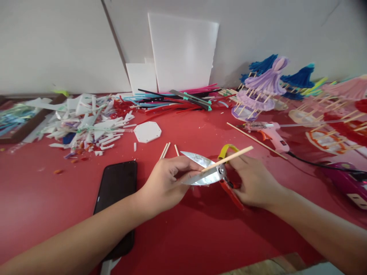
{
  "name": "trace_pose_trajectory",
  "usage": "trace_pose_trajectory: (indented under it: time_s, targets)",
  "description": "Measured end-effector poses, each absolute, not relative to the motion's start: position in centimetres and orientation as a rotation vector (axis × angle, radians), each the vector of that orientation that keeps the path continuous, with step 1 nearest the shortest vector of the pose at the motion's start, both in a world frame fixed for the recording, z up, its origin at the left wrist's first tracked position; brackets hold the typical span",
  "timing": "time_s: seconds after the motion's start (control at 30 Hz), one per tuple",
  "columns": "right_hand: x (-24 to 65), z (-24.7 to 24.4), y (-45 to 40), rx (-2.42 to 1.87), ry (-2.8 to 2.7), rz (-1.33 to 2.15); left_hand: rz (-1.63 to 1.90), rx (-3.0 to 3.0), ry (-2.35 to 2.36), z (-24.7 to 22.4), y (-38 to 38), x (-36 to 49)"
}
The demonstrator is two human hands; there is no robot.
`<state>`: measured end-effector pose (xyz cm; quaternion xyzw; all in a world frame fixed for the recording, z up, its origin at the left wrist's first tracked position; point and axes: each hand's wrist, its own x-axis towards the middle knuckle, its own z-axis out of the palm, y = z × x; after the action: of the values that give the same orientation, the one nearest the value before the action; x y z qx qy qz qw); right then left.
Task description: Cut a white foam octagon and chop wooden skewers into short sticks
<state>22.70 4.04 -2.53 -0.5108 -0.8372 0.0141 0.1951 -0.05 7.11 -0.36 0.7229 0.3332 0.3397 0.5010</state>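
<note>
In my left hand (pixel 169 183) is a thin wooden stick (pixel 235 157), pinched between thumb and fingers near its left end. My right hand (pixel 252 177) grips the scissors (pixel 210 176) by their yellow and red handles. The blades are spread, and the stick crosses them close to the pivot, its far end pointing up to the right. One blade tip reaches my left fingers. Short wooden sticks (pixel 164 151) lie on the red table (pixel 172 236) just beyond my left hand.
A black phone (pixel 116 187) lies beside my left forearm. Behind are white scraps (pixel 97 122), an octagonal white board (pixel 147 131) and coloured pipe cleaners (pixel 177 100). At right are a pink glue gun (pixel 273 135), its cord, a long stick (pixel 255 140) and small carousel-like models (pixel 265 82).
</note>
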Motion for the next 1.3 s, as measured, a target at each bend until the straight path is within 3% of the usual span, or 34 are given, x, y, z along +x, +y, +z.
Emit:
trace_pose_trajectory:
  time_s: [0.7, 0.9, 1.07, 1.3]
  targets:
    - [22.3, -1.9, 4.1, -1.583, -2.361, 0.228, 0.791, 1.646, 0.789, -0.3, 7.3, 0.2]
    - [23.1, -1.9, 5.1, -1.518, -2.289, 0.084, 1.054, 1.267, 0.808, -0.2, 8.0, 0.4]
    - [24.4, -2.1, 5.6, -1.733, -2.095, -0.076, 1.162, 1.035, 0.956, -0.8, 9.3, 0.1]
    - [24.8, -2.0, 6.2, -1.868, -2.171, -0.170, 0.867, 1.772, 1.136, -1.0, 8.0, 0.0]
